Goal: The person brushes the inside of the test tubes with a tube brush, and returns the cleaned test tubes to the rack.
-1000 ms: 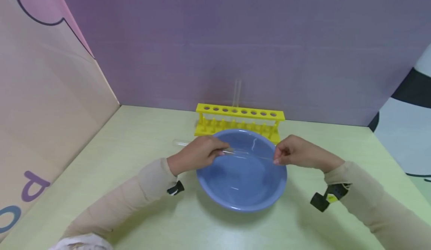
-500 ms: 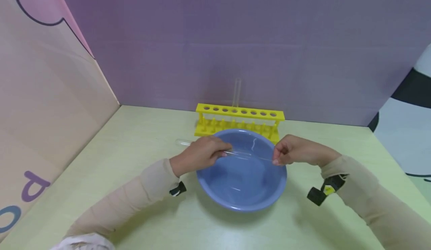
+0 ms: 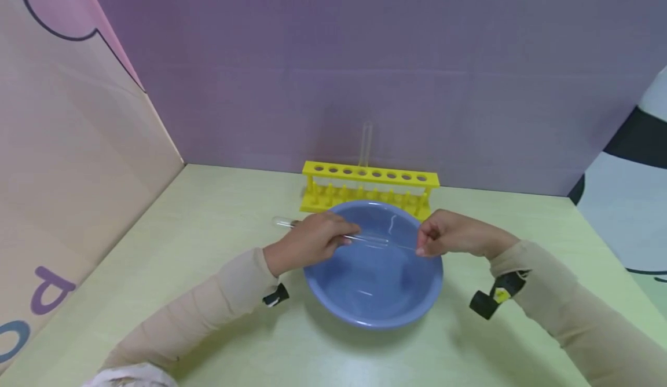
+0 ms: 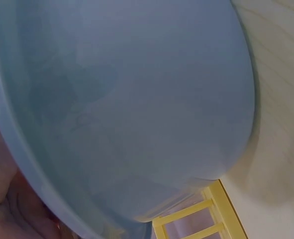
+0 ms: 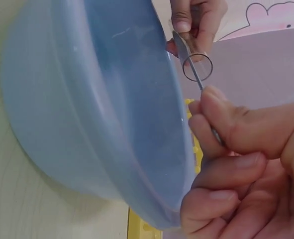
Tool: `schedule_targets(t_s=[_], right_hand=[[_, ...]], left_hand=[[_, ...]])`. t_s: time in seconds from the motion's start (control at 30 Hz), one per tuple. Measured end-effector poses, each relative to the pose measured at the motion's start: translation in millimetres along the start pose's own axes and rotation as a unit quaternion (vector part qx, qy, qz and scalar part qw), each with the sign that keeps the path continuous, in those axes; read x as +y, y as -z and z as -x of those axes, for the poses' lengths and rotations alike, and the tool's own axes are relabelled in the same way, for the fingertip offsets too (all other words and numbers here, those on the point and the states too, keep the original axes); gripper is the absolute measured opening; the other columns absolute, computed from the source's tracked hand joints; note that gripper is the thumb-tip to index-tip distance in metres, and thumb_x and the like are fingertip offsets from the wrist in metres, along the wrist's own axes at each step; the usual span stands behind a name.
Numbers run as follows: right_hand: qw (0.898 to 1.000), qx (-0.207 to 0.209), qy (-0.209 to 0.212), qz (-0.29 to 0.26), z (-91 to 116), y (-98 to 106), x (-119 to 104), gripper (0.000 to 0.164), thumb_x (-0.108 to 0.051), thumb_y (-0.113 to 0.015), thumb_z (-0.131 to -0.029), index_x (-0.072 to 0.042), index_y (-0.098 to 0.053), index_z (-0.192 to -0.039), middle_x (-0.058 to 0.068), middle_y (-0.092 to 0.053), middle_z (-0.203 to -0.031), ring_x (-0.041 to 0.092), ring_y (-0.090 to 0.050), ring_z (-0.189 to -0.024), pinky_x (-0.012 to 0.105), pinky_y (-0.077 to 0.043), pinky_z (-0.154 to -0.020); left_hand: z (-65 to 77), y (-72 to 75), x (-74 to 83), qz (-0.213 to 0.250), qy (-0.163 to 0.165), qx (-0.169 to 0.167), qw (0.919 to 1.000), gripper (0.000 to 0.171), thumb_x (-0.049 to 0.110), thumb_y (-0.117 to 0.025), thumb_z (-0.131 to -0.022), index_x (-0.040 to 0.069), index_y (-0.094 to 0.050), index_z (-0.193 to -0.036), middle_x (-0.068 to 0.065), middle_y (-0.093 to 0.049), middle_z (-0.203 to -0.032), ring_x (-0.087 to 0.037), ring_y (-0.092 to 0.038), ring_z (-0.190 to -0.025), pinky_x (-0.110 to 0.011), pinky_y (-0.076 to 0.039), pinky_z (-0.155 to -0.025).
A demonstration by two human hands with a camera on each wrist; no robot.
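Observation:
My left hand (image 3: pixel 308 241) grips a clear glass test tube (image 3: pixel 372 240) held almost level over the blue basin (image 3: pixel 375 311), its rounded end to the left and its mouth to the right. Thumb and forefinger of my right hand (image 3: pixel 455 235) pinch a thin metal rod (image 5: pixel 196 75) over the basin's right side. In the right wrist view the rod passes through the ring of the tube's mouth, with a wider grey part further in. A dark bit shows in the tube close to its rounded end. The left wrist view shows mostly the basin's outer side.
Behind the basin stands a yellow test tube rack (image 3: pixel 372 172) with one row of holes. Another clear test tube (image 3: pixel 366 143) rises upright from it. A purple panel (image 3: pixel 333 74) closes off the back of the pale wooden table (image 3: pixel 229 213).
My right hand has moved a little left, nearer the tube's mouth. My left hand has shifted slightly right. The dark bit now shows near the tube's rounded end.

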State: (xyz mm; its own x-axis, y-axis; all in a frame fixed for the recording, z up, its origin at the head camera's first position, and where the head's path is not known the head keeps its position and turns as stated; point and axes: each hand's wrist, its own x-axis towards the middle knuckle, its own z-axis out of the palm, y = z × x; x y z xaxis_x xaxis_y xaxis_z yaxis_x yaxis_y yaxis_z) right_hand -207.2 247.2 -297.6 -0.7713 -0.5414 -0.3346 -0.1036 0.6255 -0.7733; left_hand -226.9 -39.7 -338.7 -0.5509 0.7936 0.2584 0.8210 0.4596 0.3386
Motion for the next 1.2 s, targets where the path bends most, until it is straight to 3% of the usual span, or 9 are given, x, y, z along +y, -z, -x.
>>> schedule_targets(t_s=[0.17,0.33,0.5,0.73,1.2], right_hand=[[1.0,0.012,-0.002,0.012,-3,-5,0,0.011,-0.005,-0.068,-0.084,0.003,-0.063,-0.078,0.0,-0.054,-0.068,0.013,-0.049,-0.065,0.024,-0.042,-0.058],[0.997,0.038,0.007,0.071,-4,-10,-3,0.01,-0.005,-0.069,-0.083,-0.001,-0.063,-0.075,0.0,-0.056,-0.067,0.013,-0.048,-0.063,0.023,-0.041,-0.055],[0.986,0.082,0.026,0.145,-5,-18,-6,0.012,-0.006,-0.071,-0.082,-0.007,-0.063,-0.073,-0.002,-0.056,-0.065,0.013,-0.049,-0.062,0.024,-0.043,-0.055],[0.971,0.135,0.063,0.187,-4,-29,-9,0.014,-0.002,-0.072,-0.08,-0.009,-0.063,-0.071,-0.003,-0.058,-0.064,0.012,-0.048,-0.061,0.024,-0.043,-0.053],[0.92,0.238,0.094,0.296,-5,-50,-14,0.016,0.002,-0.073,-0.077,-0.009,-0.064,-0.072,-0.003,-0.061,-0.069,0.01,-0.056,-0.065,0.025,-0.05,-0.059]], left_hand=[[-0.4,-0.8,0.3,-0.002,-0.001,-0.001,1.0,0.028,0.01,-0.063,-0.09,0.003,-0.065,-0.118,-0.006,-0.069,-0.108,-0.019,-0.062,-0.1,-0.031,-0.048,-0.088],[-1.0,-0.4,0.8,0.001,-0.001,-0.004,1.0,0.028,0.01,-0.063,-0.09,0.003,-0.066,-0.117,-0.007,-0.069,-0.108,-0.019,-0.062,-0.101,-0.032,-0.048,-0.089],[-1.7,0.4,0.5,0.004,-0.002,-0.007,1.0,0.026,0.01,-0.063,-0.091,0.003,-0.066,-0.116,-0.007,-0.069,-0.107,-0.018,-0.062,-0.1,-0.031,-0.049,-0.088],[-2.3,1.3,0.0,0.017,0.001,-0.011,0.9998,0.026,0.009,-0.063,-0.091,0.003,-0.066,-0.116,-0.007,-0.069,-0.107,-0.017,-0.063,-0.099,-0.03,-0.049,-0.087],[-3.1,0.7,-0.9,0.018,0.001,-0.011,0.9998,0.026,0.011,-0.06,-0.092,0.003,-0.066,-0.117,-0.006,-0.068,-0.109,-0.018,-0.063,-0.102,-0.031,-0.048,-0.089]])
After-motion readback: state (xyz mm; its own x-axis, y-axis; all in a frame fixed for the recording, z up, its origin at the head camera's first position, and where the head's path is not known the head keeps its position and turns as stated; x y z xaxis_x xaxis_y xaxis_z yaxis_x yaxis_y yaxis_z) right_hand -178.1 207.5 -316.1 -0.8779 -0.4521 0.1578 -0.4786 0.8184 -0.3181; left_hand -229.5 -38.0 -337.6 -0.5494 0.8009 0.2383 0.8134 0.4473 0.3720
